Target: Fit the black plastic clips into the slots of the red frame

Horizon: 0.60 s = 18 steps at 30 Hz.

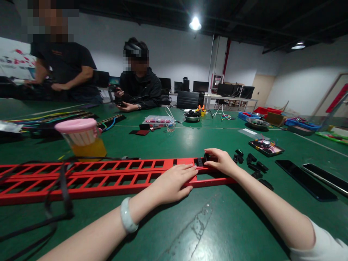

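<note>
Frame (pixel 168 165), red and ladder-like, taken as landmark. On my head-camera feed, the left hand (pixel 174 180) lies palm down across it, fingers extended and touching its upper face. The right hand (pixel 223 162), at the frame's far rail, holds a small black part (pixel 206 158) narrowly between thumb and fingers, just beside a black insert (pixel 200 162) in the frame. I see loose black pieces (pixel 262 166) right of the frame and a pink-lidded tub (pixel 81 140) just beyond its left half.

the phones (pixel 306 179) lie right of the frame (pixel 168 165), the cup (pixel 86 143) behind it.
</note>
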Available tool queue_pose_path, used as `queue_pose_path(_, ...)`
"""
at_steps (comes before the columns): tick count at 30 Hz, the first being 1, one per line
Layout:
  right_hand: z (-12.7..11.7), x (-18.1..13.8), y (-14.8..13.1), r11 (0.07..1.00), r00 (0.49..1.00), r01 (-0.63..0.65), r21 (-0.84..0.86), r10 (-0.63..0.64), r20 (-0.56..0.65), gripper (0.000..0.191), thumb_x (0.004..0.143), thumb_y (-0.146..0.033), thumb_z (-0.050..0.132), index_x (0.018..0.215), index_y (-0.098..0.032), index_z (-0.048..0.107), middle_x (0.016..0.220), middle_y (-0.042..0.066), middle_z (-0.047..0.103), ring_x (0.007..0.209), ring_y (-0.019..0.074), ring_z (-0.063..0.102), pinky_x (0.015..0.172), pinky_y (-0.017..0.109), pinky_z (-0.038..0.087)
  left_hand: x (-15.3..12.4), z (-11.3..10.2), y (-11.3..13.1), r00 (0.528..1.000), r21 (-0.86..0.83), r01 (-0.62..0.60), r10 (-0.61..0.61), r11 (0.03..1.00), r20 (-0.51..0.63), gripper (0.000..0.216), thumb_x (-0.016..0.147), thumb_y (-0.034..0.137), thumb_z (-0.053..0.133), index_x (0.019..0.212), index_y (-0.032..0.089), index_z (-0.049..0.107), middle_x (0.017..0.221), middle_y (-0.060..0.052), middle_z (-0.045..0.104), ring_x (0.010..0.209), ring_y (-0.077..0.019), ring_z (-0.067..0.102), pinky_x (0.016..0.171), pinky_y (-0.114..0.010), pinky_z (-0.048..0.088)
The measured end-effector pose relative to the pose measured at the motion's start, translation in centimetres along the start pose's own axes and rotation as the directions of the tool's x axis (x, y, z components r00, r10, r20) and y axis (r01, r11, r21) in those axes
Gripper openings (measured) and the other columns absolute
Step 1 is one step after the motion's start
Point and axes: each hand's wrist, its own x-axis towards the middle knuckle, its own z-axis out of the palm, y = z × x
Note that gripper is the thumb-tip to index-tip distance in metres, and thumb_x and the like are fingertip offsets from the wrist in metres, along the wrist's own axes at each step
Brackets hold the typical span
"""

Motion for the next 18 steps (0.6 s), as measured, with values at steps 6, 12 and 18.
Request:
queue_pose_path(6,0.05,0.04,-0.29,1.0,0.999,0.004,0.003,-0.004,0.038,0.047,0.07,-0.033,0.064,0.113,-0.021,0.052,0.108,0.008,0.061,0.097,0.0192,0.057,0.086,0.035,0.045,-0.11,0.01,0.0,1.0,0.013,0.015,-0.015,1.0,0.005,0.051,0.078,0.027,0.05,0.127,0.023,0.038,0.131,-0.006,0.042,0.12,-0.024,0.038,0.1,-0.04,0.03)
queue_pose_path(12,0.11,0.03,-0.56,1.0,0.998,-0.002,-0.021,0.003,0.068,0.054,0.07,-0.033,0.063,0.121,-0.024,0.046,0.106,0.008,0.062,0.096,0.0191,0.058,0.084,0.035,0.045,-0.05,-0.08,0.11,1.0,0.014,0.013,-0.013,1.0,0.006,0.05,0.078,0.026,0.05,0.126,0.023,0.039,0.131,-0.007,0.043,0.12,-0.0233,0.037,0.1,-0.039,0.03)
queue_pose_path(18,0.11,0.09,-0.57,0.999,0.996,-0.016,-0.041,0.02,0.081,0.055,0.07,-0.034,0.063,0.121,-0.026,0.045,0.108,0.007,0.062,0.097,0.0198,0.058,0.084,0.036,0.045,-0.04,-0.06,0.04,1.0,0.003,0.004,-0.004,1.0,-0.004,0.05,0.078,0.026,0.05,0.126,0.023,0.04,0.131,-0.007,0.043,0.12,-0.0235,0.038,0.1,-0.039,0.03)
